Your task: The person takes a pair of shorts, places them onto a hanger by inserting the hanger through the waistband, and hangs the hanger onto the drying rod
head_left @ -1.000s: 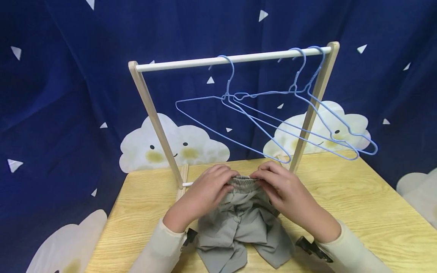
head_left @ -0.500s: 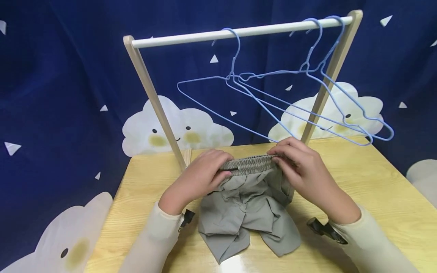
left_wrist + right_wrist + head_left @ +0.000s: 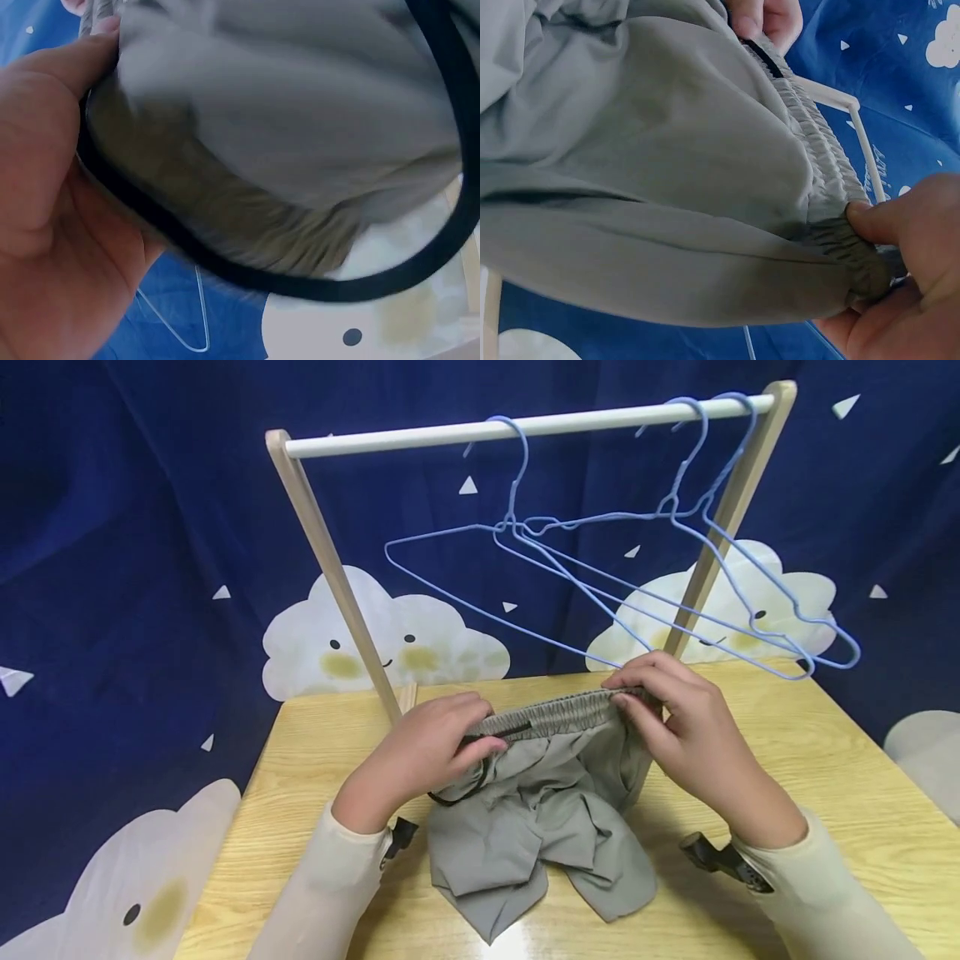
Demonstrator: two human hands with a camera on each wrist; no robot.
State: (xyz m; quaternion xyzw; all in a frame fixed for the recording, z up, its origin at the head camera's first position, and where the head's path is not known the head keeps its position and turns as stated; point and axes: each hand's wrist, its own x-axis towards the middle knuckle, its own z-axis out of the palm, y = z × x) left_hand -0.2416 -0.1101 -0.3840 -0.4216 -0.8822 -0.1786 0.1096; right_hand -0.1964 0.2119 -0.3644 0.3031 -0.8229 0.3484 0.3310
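A pair of grey shorts [image 3: 536, 827] with a gathered elastic waistband [image 3: 570, 714] is held up by its waist in the head view, legs hanging toward the table. My left hand [image 3: 427, 747] pinches the left end of the waistband between thumb and fingers. At the other end, my right hand [image 3: 693, 735] pinches it the same way; the right wrist view shows this thumb [image 3: 874, 221] on the ruffled band. A black cord [image 3: 247, 281] loops near my left hand and runs along part of the waistband. The fingers behind the fabric are hidden.
Behind the shorts stands a wooden rack with a white rail [image 3: 435, 439]. Several blue wire hangers [image 3: 517, 627] hang from it, mostly toward the right. A wood-grain table [image 3: 795, 760] lies below, and a dark blue curtain [image 3: 150, 527] with clouds forms the backdrop.
My hands have moved apart, stretching the waistband wider, and the black cord has come into sight by my left hand. The head view has shifted, with the rack appearing higher.
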